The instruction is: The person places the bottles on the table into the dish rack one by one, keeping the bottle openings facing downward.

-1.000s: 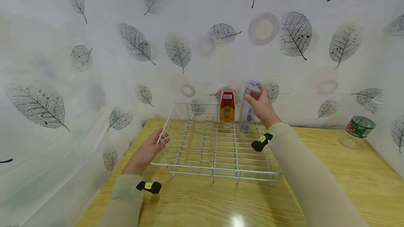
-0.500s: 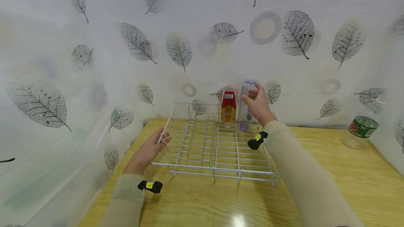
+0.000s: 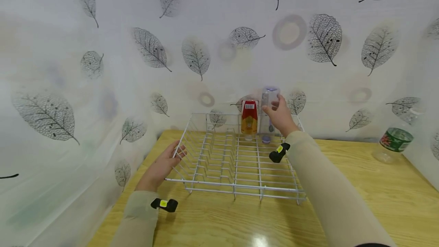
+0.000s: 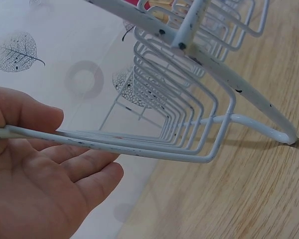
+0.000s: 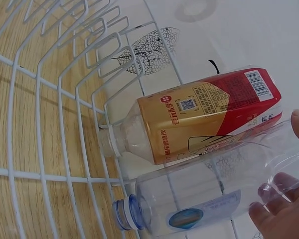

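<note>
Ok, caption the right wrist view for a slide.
Right hand holds clear bottle neck-down beside red-gold bottle at wire rack.

Soft, even light leaves a white glare [image 3: 259, 241] on the table [image 3: 212, 220].

Your head view looks forward and down across the table [image 3: 212, 224], set back enough to frame the whole wire rack [image 3: 234, 183], your left hand [image 3: 164, 163] and right hand [image 3: 279, 116]. Your left wrist view, rolled sideways, looks closely along the rack's left end, which your head view shares. Your right wrist view, also rolled, closely faces the red-and-gold bottle [image 5: 209, 117] and clear bottle [image 5: 164, 196], both shared with your head view.
</note>
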`<control>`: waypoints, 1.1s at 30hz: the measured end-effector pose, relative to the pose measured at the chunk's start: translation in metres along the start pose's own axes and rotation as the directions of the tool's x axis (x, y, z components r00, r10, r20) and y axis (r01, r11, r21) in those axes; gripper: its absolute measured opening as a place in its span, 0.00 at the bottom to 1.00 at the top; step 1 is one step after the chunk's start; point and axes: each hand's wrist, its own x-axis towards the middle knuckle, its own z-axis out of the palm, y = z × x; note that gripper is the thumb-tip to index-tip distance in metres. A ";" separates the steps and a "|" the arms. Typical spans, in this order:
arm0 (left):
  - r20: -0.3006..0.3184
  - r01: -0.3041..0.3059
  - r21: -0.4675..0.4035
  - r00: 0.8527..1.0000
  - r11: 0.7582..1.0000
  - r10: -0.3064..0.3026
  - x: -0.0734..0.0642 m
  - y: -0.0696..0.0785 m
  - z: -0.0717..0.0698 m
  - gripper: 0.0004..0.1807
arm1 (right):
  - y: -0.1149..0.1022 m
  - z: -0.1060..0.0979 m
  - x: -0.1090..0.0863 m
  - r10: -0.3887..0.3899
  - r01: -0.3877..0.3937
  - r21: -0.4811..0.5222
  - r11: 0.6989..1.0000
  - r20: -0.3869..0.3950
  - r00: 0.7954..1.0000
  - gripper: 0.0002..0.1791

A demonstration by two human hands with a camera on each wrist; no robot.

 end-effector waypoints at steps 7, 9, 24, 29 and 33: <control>-0.004 0.017 0.003 1.000 1.000 -0.017 0.001 0.000 -0.001 0.39 | 0.002 -0.001 -0.002 0.014 -0.014 0.008 1.000 0.025 1.000 0.52; -0.003 0.010 0.007 1.000 1.000 -0.010 0.001 0.000 -0.001 0.38 | 0.003 -0.002 -0.002 0.016 -0.016 0.006 1.000 0.032 0.999 0.52; -0.005 0.006 0.013 1.000 1.000 -0.006 0.001 -0.001 0.001 0.38 | 0.008 -0.010 -0.011 0.035 -0.034 -0.009 0.999 0.064 0.997 0.55; -0.004 0.005 0.001 1.000 1.000 -0.005 0.000 0.000 0.002 0.38 | 0.003 -0.016 -0.014 0.024 -0.022 -0.030 0.999 0.080 0.997 0.54; -0.014 0.007 0.003 1.000 1.000 -0.007 -0.001 0.001 0.002 0.39 | -0.004 -0.020 -0.016 0.008 -0.005 -0.031 0.999 0.090 0.996 0.53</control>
